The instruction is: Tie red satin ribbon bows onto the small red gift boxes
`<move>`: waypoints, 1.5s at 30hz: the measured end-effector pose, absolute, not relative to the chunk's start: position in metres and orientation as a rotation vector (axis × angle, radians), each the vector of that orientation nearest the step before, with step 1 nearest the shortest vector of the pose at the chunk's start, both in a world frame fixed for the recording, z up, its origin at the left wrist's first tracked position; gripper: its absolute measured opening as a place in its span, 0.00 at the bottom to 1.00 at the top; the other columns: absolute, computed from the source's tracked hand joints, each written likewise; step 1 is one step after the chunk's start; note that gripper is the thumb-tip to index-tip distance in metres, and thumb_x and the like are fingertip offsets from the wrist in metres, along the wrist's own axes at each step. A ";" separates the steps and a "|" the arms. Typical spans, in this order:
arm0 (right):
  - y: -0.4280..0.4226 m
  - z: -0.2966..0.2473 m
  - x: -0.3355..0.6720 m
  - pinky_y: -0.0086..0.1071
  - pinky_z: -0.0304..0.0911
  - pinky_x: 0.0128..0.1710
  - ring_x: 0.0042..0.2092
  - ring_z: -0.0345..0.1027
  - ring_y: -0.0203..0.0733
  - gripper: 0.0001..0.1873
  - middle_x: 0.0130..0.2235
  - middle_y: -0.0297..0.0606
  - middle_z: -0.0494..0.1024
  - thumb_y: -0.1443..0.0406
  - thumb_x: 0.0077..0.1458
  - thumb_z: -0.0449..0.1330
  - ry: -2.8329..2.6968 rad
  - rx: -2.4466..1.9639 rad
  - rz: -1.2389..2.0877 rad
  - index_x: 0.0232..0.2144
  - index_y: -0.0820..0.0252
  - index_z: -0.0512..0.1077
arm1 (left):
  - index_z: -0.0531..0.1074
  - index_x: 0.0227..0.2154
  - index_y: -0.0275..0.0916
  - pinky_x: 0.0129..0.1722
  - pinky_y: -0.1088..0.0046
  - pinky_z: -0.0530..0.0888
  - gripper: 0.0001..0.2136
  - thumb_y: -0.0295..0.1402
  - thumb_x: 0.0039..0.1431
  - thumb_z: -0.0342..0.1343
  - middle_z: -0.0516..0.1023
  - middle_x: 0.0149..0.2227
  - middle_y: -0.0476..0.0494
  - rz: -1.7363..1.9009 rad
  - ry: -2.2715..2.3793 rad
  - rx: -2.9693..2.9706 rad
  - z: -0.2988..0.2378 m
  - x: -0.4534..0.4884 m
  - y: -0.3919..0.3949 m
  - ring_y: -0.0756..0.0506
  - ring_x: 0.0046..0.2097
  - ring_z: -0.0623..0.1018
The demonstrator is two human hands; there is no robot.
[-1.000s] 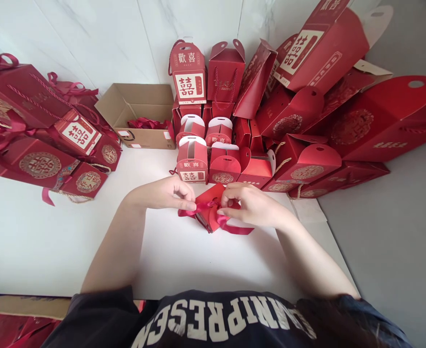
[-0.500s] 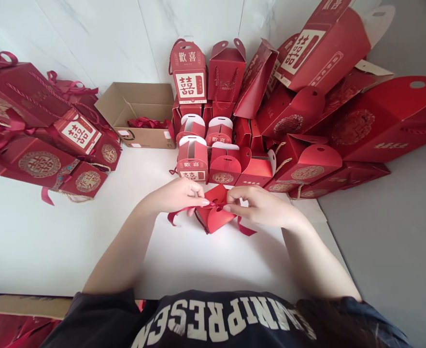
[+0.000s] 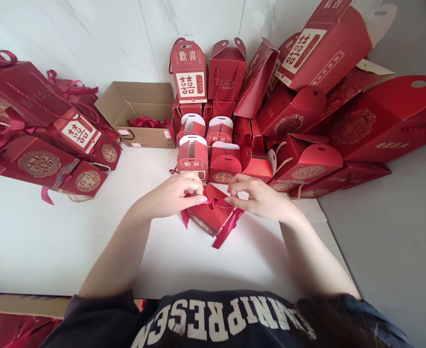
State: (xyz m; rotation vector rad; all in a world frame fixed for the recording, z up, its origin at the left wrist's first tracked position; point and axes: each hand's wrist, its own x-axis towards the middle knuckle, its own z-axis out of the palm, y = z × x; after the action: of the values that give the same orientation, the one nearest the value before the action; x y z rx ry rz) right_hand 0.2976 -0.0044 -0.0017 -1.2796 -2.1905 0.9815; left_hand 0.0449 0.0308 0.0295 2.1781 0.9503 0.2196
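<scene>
A small red gift box [image 3: 206,217] with a gold emblem sits on the white table in front of me, its rounded flaps folded together at the top. Dark red ribbon [image 3: 229,228] runs over the top of the box, knotted or crossed at the middle, with tails hanging on both sides. My left hand [image 3: 181,193] pinches the ribbon just left of the knot. On the other side, my right hand [image 3: 253,194] pinches the ribbon between thumb and finger. Both hands are a little above the box.
Stacked red boxes [image 3: 225,162] stand right behind my hands, and larger ones [image 3: 376,123] pile up at the right wall. An open cardboard carton [image 3: 146,137] holds red ribbons. Ribboned boxes [image 3: 39,164] are heaped on the left. Red items lie in a carton [image 3: 24,305] below the table edge.
My hands have moved apart a little, drawing the ribbon out to both sides. The box has turned so its gold emblem shows, and the right ribbon tail now hangs over its front.
</scene>
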 end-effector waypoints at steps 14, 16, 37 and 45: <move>0.008 -0.013 0.303 0.30 0.54 0.30 0.28 0.60 0.35 0.16 0.25 0.30 0.69 0.55 0.62 0.53 -2.033 -1.382 1.307 0.26 0.58 0.64 | 0.75 0.26 0.37 0.24 0.76 0.62 0.14 0.44 0.53 0.61 0.70 0.21 0.50 -0.064 1.017 1.783 0.011 0.036 0.055 0.51 0.25 0.68; 0.009 -0.014 0.303 0.29 0.53 0.29 0.28 0.59 0.35 0.18 0.25 0.30 0.68 0.52 0.62 0.53 -2.004 -1.364 1.334 0.28 0.58 0.66 | 0.76 0.28 0.37 0.22 0.76 0.60 0.14 0.45 0.53 0.62 0.69 0.19 0.51 -0.071 1.054 1.759 0.013 0.038 0.053 0.52 0.22 0.65; -0.002 -0.002 0.299 0.30 0.50 0.29 0.28 0.59 0.36 0.14 0.25 0.30 0.69 0.58 0.61 0.55 -2.303 -1.511 0.879 0.25 0.56 0.65 | 0.63 0.23 0.38 0.27 0.74 0.62 0.15 0.41 0.62 0.52 0.75 0.25 0.49 -0.009 0.977 1.954 0.014 0.044 0.044 0.51 0.27 0.69; 0.005 -0.008 0.303 0.30 0.48 0.27 0.26 0.57 0.35 0.15 0.24 0.30 0.67 0.58 0.60 0.55 -2.314 -1.504 0.925 0.23 0.57 0.63 | 0.66 0.21 0.37 0.23 0.76 0.59 0.17 0.44 0.57 0.58 0.66 0.21 0.51 0.005 0.953 1.846 -0.001 0.042 0.059 0.53 0.23 0.63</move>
State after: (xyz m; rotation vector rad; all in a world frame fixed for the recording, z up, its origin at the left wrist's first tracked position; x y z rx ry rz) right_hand 0.3028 0.0049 -0.0081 -1.5043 -2.3137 0.9254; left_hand 0.0415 0.0585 -0.0012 1.8456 0.9530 0.0054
